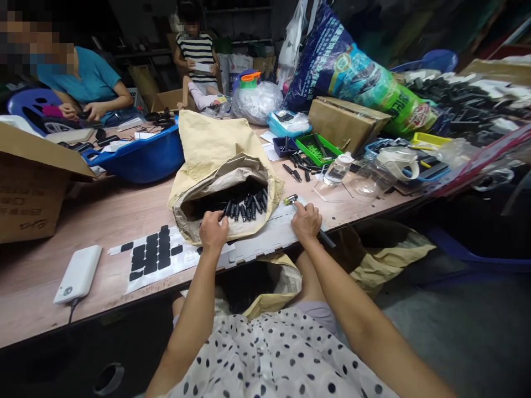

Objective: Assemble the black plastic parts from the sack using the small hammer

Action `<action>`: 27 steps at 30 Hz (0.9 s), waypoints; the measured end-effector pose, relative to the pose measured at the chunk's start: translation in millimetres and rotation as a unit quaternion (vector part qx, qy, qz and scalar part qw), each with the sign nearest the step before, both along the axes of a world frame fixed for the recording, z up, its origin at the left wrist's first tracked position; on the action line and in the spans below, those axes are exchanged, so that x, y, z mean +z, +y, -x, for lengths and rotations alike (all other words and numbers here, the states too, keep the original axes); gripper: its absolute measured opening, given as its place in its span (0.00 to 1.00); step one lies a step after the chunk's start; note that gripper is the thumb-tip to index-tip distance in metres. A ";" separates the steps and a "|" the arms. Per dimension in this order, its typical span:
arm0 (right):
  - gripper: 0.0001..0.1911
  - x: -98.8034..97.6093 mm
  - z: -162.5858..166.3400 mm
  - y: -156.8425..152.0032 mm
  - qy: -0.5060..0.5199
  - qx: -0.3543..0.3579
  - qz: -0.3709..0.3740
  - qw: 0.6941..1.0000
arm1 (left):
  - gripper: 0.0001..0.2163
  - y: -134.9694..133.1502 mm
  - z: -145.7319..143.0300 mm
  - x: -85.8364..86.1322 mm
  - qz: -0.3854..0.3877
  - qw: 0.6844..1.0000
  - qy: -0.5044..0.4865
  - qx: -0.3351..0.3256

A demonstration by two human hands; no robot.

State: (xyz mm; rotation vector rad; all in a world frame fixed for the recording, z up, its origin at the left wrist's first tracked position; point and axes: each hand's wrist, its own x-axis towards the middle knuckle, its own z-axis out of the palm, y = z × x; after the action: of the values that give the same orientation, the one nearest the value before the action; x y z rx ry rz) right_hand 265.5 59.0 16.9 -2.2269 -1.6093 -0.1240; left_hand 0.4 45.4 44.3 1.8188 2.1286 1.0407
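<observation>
My right hand [306, 222] is closed around a small hammer [327, 239]; its yellow-tipped head lies just beyond the fingers and its dark handle sticks out below. At the mouth of an open paper sack [215, 141], my left hand [214, 231] is closed with fingers curled, beside several black tapered pieces [249, 207]. What the left fingers hold, if anything, is too small and partly hidden to tell. Under both hands lies a pale grey board [271, 235] along the table's front edge. Left of it is a white sheet [179, 264] bearing black rounded stickers.
A white power bank [78, 273] with a cable lies at left, near a cardboard box [29, 188]. Behind stand a blue basin [145, 157], a green tray [317, 148], a clear bottle [338, 168] and a plastic jug [373, 174]. Two other people sit across the table.
</observation>
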 end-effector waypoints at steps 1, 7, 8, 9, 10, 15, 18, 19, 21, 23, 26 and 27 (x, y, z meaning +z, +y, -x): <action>0.21 -0.2 0.6 0.1 0.000 0.000 -0.001 1.000 | 0.06 11.1 6.1 -2.7 0.017 1.000 0.014 0.023; 0.21 -1.1 1.8 0.3 0.005 0.007 -0.004 1.000 | 0.04 32.5 19.3 -20.6 0.057 0.995 0.038 0.073; 0.21 -0.3 1.9 0.1 0.005 0.007 0.000 1.000 | 0.04 31.7 19.5 -21.5 0.059 0.995 0.040 0.074; 0.21 0.6 2.0 -0.2 0.005 0.007 0.004 1.000 | 0.04 30.3 19.8 -21.5 0.064 0.994 0.042 0.076; 0.22 1.6 2.1 -0.4 0.004 0.005 0.008 1.000 | 0.05 28.1 20.4 -20.7 0.072 0.993 0.045 0.077; 0.23 4.2 2.9 -1.0 0.007 -0.002 0.018 1.000 | 0.05 4.3 27.1 -9.5 0.081 0.992 0.042 0.089; 0.22 3.2 2.8 -0.8 0.004 -0.001 0.013 1.000 | 0.05 -16.0 29.0 -0.8 0.036 0.995 0.023 0.086; 0.22 2.9 2.6 -0.7 0.003 -0.002 0.012 1.000 | 0.06 -22.1 28.2 1.7 0.013 0.997 0.015 0.074; 0.23 2.2 1.9 -0.4 0.000 -0.004 0.015 1.000 | 0.07 -32.3 24.4 5.4 -0.026 1.000 -0.001 0.010; 0.23 1.6 1.0 -0.1 -0.005 -0.004 0.018 1.000 | 0.07 -39.5 18.6 5.9 -0.038 0.993 -0.016 -0.111; 0.22 0.9 0.3 0.0 -0.020 -0.004 0.027 0.999 | 0.07 -45.5 10.2 -1.8 0.002 0.959 -0.025 -0.281; 0.22 0.7 0.5 -0.2 -0.026 -0.006 0.031 0.999 | 0.06 -46.5 8.1 -6.2 0.016 0.952 -0.023 -0.304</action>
State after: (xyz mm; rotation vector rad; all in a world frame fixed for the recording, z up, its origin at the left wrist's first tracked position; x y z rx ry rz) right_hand 265.1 58.8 17.6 -2.2974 -1.6483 -0.1387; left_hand -7.7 -1.1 38.1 2.1876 1.3806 0.8642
